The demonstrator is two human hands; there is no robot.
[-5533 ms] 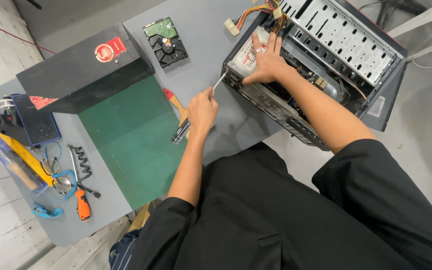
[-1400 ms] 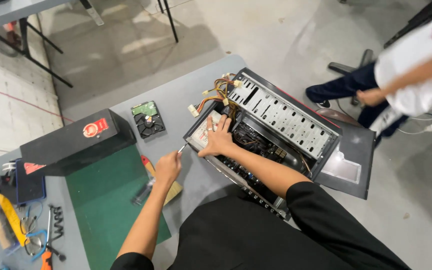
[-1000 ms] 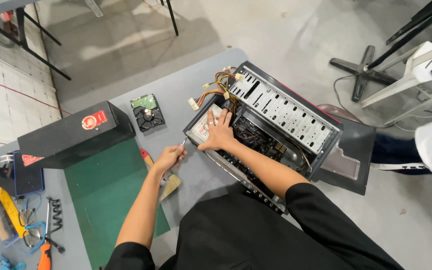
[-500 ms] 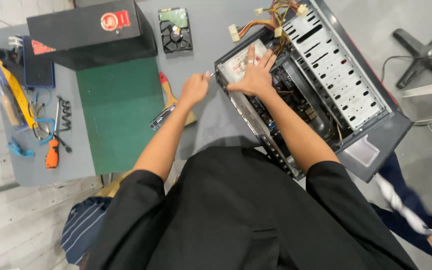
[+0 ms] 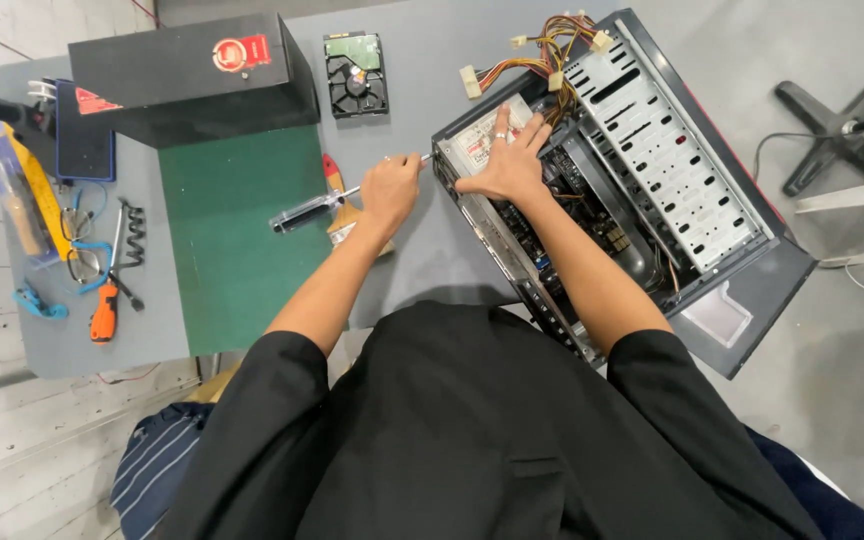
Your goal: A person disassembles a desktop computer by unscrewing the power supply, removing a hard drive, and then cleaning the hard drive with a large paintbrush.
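Left hand (image 5: 389, 190) grips steel-shafted screwdriver (image 5: 324, 204), seemingly touching boxy case (image 5: 672, 180).

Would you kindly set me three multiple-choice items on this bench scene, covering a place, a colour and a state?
1. Where does the loose hard drive lie?
A. On the grey table beside the black box
B. On the green mat
C. On the floor

2. What colour is the cutting mat?
A. Blue
B. Green
C. Red

3. What is the right hand doing?
A. Gripping the screwdriver
B. Hanging free
C. Pressing flat on the drive in the open computer case

Answers:
1 A, it sits on the table right of the black box.
2 B, plainly green.
3 C, the palm lies on the mounted drive in the case, while the left hand holds the screwdriver.
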